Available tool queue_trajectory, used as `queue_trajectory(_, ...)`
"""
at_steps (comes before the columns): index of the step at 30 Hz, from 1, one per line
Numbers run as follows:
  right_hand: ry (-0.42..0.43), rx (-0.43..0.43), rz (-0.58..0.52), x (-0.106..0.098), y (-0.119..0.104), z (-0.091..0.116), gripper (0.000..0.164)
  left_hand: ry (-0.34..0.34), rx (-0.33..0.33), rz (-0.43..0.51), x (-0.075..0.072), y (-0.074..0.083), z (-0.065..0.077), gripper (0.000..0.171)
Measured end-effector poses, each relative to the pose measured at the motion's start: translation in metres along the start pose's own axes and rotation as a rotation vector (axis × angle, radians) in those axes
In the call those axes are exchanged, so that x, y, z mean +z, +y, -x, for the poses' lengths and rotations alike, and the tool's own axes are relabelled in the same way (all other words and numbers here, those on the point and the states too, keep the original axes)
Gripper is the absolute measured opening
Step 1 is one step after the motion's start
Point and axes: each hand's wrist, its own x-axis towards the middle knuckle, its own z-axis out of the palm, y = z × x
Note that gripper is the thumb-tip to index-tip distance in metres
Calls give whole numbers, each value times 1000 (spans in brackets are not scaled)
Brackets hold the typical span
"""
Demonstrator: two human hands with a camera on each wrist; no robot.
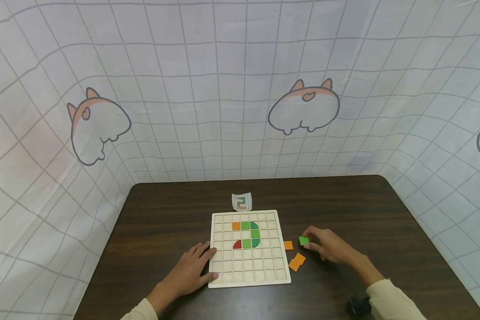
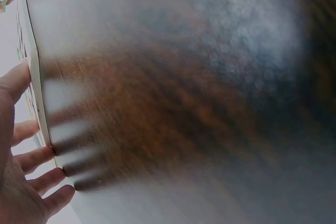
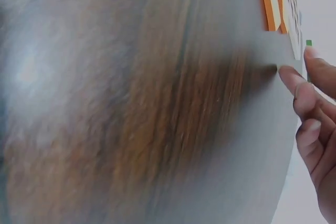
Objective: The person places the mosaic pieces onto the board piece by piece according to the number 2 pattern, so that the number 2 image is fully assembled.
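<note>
A cream grid board (image 1: 266,269) lies on the dark table, holding a curved figure of an orange square (image 1: 236,226), a red quarter-round tile (image 1: 238,244) and several green tiles (image 1: 255,234). My left hand (image 1: 190,270) rests at the board's left edge, fingers spread, with the thumb and fingertips on the rim. To the right of the board, my right hand (image 1: 331,246) pinches a green square tile (image 1: 303,240) between thumb and finger. In the right wrist view only a sliver of that green tile (image 3: 308,43) shows past the fingers.
Orange square tiles (image 1: 297,261) lie beside the board's right edge, two overlapping and one apart (image 1: 288,245). A small printed card (image 1: 242,202) sits behind the board. Near the right sleeve is a black object (image 1: 358,306). Gridded white cloth (image 1: 232,133) hangs around the table.
</note>
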Motion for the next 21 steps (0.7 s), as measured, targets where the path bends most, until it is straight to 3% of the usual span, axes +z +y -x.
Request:
queue_trajectory(11,37,-60,-149,11,-16,-13,28,-8,-9,4,-2,2,1,73)
queue_trajectory(21,14,-132,-247,30,-39,-29,28,6,-7,-4,-1,2,2,72)
